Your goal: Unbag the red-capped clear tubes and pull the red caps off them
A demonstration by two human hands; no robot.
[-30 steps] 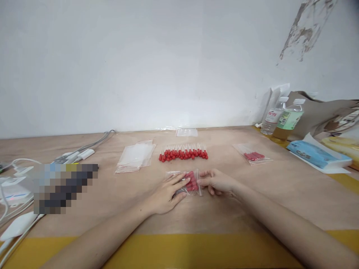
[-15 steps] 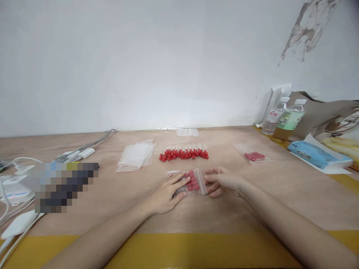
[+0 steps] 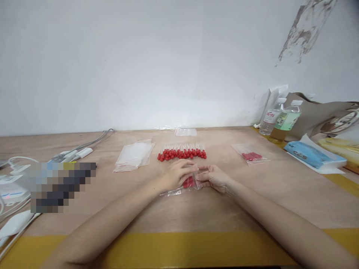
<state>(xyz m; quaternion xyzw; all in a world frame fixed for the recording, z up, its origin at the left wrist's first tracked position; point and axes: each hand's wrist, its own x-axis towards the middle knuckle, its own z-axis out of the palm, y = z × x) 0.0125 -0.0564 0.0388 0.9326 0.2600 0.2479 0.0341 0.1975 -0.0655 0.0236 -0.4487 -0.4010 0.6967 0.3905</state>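
A small clear plastic bag (image 3: 183, 185) holding several red-tipped pieces lies on the wooden table (image 3: 252, 194) in front of me. My left hand (image 3: 176, 173) rests over the bag's top, fingers pinching its right end. My right hand (image 3: 212, 178) meets it there and pinches the same end of the bag. Just behind my hands lies a row of loose red-tipped sticks (image 3: 182, 152).
A stack of empty clear bags (image 3: 134, 155) lies at the left, one more bag (image 3: 185, 132) by the wall, and a filled bag (image 3: 250, 155) at the right. Two bottles (image 3: 277, 116), a blue pack (image 3: 310, 154) and a brown bag stand far right. Cables and white adapters (image 3: 75, 153) lie at the left.
My left hand has moved from lying flat on the bag's left part up and over to its right end. The right hand has drawn in to meet it. The bag's right end is lifted.
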